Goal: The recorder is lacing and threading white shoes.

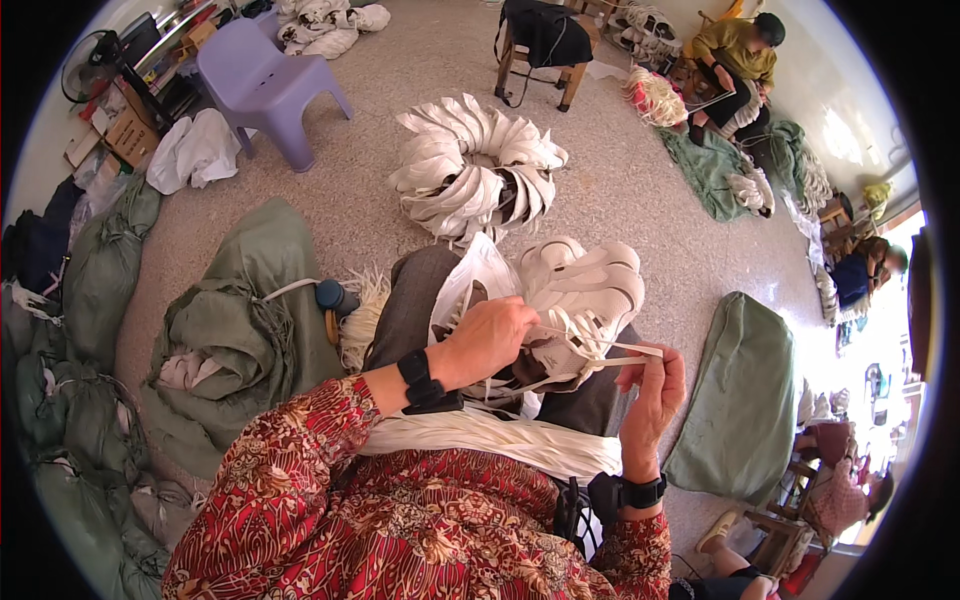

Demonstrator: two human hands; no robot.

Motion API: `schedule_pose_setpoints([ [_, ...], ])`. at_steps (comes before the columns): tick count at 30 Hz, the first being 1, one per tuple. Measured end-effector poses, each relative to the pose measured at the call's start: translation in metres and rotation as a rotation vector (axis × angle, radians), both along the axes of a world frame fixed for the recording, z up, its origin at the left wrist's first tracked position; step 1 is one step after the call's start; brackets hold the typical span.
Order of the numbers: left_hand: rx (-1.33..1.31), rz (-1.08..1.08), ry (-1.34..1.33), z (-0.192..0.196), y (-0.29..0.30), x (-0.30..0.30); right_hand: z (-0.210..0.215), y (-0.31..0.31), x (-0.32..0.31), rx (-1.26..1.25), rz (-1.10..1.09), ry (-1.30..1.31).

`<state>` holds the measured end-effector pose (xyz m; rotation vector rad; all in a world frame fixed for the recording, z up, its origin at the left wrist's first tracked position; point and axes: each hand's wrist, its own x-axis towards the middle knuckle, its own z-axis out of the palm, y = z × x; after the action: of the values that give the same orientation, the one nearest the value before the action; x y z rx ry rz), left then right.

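Observation:
Cream shoe uppers (585, 285) rest on my lap, stacked against one another, with pale laces strung through the nearest one. My left hand (485, 342) is closed at the left side of this upper, its fingertips pinching what looks like a lace. At the right, my right hand (655, 390) pinches a flat cream shoelace (630, 352) between thumb and fingers, drawn out from the eyelets. A white piece of upper (470, 268) lies beside my left hand. Across my lap runs a thick bundle of loose laces (500, 440).
A ring of stacked uppers (480, 170) lies on the floor ahead. Green sacks (240, 330) stand at the left, another green sack (740, 400) at the right. A purple chair (270, 85) and a wooden stool (545, 55) are farther off. Other people (740, 70) sit along the right.

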<state>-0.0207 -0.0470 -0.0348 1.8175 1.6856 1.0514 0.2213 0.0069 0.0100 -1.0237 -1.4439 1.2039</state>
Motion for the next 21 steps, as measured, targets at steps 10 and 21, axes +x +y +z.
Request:
schedule_pose_setpoints([
  [10, -0.149, -0.026, 0.219, -0.005, 0.01, -0.016, 0.024, -0.003, -0.006, -0.151, 0.076, 0.125],
  [21, -0.035, 0.036, -0.344, 0.002, 0.015, 0.004, 0.058, -0.002, -0.024, -0.044, 0.19, 0.102],
])
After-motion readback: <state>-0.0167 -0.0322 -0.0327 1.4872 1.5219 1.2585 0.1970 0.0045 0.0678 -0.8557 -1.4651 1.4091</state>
